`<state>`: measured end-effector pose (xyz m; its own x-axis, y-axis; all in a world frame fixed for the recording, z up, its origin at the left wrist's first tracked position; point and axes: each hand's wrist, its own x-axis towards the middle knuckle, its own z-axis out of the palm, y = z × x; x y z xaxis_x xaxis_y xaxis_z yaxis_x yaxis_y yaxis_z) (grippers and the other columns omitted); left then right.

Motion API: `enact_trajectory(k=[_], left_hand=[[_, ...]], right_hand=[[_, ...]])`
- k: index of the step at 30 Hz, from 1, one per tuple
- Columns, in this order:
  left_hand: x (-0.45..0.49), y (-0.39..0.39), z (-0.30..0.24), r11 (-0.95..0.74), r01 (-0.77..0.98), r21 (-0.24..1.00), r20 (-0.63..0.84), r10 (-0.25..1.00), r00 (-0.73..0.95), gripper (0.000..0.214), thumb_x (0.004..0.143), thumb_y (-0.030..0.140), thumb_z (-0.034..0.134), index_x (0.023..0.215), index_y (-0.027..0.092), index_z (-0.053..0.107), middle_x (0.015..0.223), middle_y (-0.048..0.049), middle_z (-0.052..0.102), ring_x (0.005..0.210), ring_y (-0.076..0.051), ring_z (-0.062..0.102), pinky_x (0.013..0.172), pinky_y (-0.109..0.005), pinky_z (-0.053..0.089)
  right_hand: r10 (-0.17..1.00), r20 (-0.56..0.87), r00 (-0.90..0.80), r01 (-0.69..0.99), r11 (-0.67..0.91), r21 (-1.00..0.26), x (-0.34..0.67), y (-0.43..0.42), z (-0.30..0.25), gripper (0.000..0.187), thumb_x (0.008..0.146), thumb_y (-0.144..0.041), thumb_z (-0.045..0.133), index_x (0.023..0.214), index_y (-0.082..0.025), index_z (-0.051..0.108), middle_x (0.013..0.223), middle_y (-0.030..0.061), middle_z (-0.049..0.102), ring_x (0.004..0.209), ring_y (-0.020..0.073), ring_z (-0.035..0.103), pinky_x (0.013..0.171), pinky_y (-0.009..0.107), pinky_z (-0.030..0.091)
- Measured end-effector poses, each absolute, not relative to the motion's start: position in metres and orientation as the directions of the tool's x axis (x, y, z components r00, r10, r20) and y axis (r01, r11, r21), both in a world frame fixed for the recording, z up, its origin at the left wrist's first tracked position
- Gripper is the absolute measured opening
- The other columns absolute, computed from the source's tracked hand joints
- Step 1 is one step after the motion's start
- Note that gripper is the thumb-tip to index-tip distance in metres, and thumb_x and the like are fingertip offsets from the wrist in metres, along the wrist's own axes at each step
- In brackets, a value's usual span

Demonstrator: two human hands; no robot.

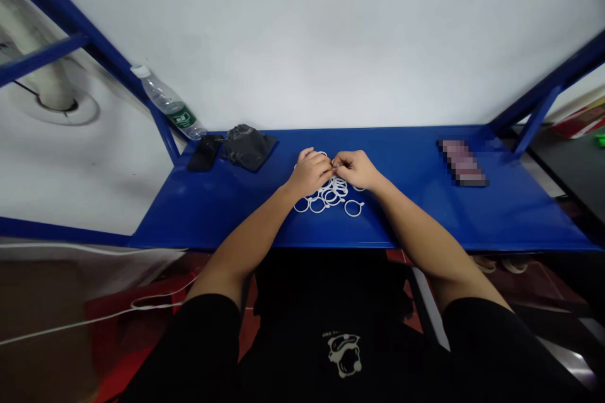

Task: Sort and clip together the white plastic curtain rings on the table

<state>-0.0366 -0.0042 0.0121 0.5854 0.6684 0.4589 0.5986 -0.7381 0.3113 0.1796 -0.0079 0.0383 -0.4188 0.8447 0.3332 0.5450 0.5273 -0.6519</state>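
Touching fingers (339, 164), left hand (309, 171), right hand (357, 170) — over rings (331, 192)

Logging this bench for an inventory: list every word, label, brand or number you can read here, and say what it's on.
No text here can be read.
Green label on the plastic water bottle: too small to read.
Pixelated rectangular object on the blue bench: blurred, unreadable.
Tiny lettering above the printed cartoon figure on the black shirt: too small to read.
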Motion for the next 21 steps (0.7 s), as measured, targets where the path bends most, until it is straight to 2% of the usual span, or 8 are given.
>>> enact_trajectory(k=[4, 8, 10, 12, 16, 18, 21], left_hand=[[-0.037, -0.003, 0.011, -0.737, 0.59, 0.329, 0.496, 0.666, 0.557, 0.035, 0.115, 0.049, 0.058, 0.099, 0.027, 0.08, 0.114, -0.0049, 0.082, 0.117, -0.026, 0.071, 0.13, -0.054, 0.037], [-0.047, 0.007, 0.006, -0.658, 0.64, 0.397, 0.532, 0.733, 0.424, 0.034, 0.114, 0.051, 0.059, 0.126, 0.028, 0.081, 0.126, -0.008, 0.08, 0.123, -0.028, 0.07, 0.123, -0.054, 0.043], [-0.054, 0.015, 0.0, -0.59, 0.68, 0.435, 0.518, 0.782, 0.347, 0.034, 0.114, 0.05, 0.059, 0.125, 0.028, 0.082, 0.128, -0.0096, 0.08, 0.125, -0.031, 0.069, 0.119, -0.055, 0.045], [-0.059, 0.023, -0.005, -0.518, 0.718, 0.464, 0.463, 0.833, 0.302, 0.032, 0.113, 0.047, 0.061, 0.125, 0.028, 0.084, 0.131, -0.0111, 0.079, 0.127, -0.033, 0.067, 0.118, -0.058, 0.046], [-0.061, 0.028, -0.006, -0.427, 0.788, 0.444, 0.269, 0.902, 0.337, 0.039, 0.113, 0.035, 0.056, 0.146, 0.032, 0.076, 0.159, -0.0088, 0.067, 0.148, -0.035, 0.057, 0.125, -0.058, 0.042], [-0.058, 0.025, -0.002, -0.407, 0.813, 0.416, 0.187, 0.913, 0.361, 0.043, 0.112, 0.03, 0.052, 0.149, 0.034, 0.074, 0.167, -0.0049, 0.061, 0.157, -0.032, 0.05, 0.132, -0.057, 0.035], [-0.054, 0.021, 0.002, -0.373, 0.832, 0.41, 0.109, 0.926, 0.361, 0.043, 0.109, 0.026, 0.05, 0.141, 0.034, 0.079, 0.166, -0.0028, 0.062, 0.159, -0.031, 0.048, 0.135, -0.059, 0.029]], right_hand=[[0.841, 0.36, -0.404, 0.572, 0.539, -0.618, 0.185, -0.005, 0.036, 0.025, 0.088, -0.022, 0.055, 0.086, -0.022, 0.08, 0.077, 0.0035, 0.079, 0.07, 0.0217, 0.069, 0.072, 0.033, 0.052], [0.834, 0.488, -0.258, 0.635, 0.527, -0.565, 0.203, 0.005, 0.032, 0.038, 0.097, -0.022, 0.054, 0.121, -0.021, 0.084, 0.109, 0.0082, 0.086, 0.094, 0.0267, 0.078, 0.091, 0.039, 0.06], [0.832, 0.516, -0.204, 0.691, 0.495, -0.526, 0.213, 0.014, 0.026, 0.04, 0.1, -0.024, 0.056, 0.13, -0.02, 0.082, 0.118, 0.0109, 0.086, 0.104, 0.0297, 0.078, 0.099, 0.044, 0.061], [0.841, 0.502, -0.202, 0.733, 0.469, -0.493, 0.222, 0.024, 0.019, 0.04, 0.101, -0.025, 0.057, 0.133, -0.02, 0.081, 0.122, 0.0132, 0.085, 0.111, 0.0319, 0.077, 0.104, 0.049, 0.061], [0.867, 0.422, -0.266, 0.767, 0.455, -0.452, 0.231, 0.039, 0.006, 0.039, 0.094, -0.02, 0.062, 0.128, -0.02, 0.083, 0.133, 0.0149, 0.081, 0.121, 0.0342, 0.074, 0.109, 0.052, 0.06], [0.876, 0.405, -0.26, 0.767, 0.442, -0.464, 0.231, 0.041, 0.004, 0.04, 0.093, -0.022, 0.064, 0.128, -0.017, 0.082, 0.136, 0.0172, 0.079, 0.115, 0.0342, 0.075, 0.105, 0.052, 0.062], [0.875, 0.408, -0.261, 0.764, 0.445, -0.468, 0.228, 0.038, 0.004, 0.038, 0.096, -0.027, 0.066, 0.129, -0.015, 0.082, 0.128, 0.0184, 0.081, 0.103, 0.0337, 0.076, 0.1, 0.053, 0.063]])
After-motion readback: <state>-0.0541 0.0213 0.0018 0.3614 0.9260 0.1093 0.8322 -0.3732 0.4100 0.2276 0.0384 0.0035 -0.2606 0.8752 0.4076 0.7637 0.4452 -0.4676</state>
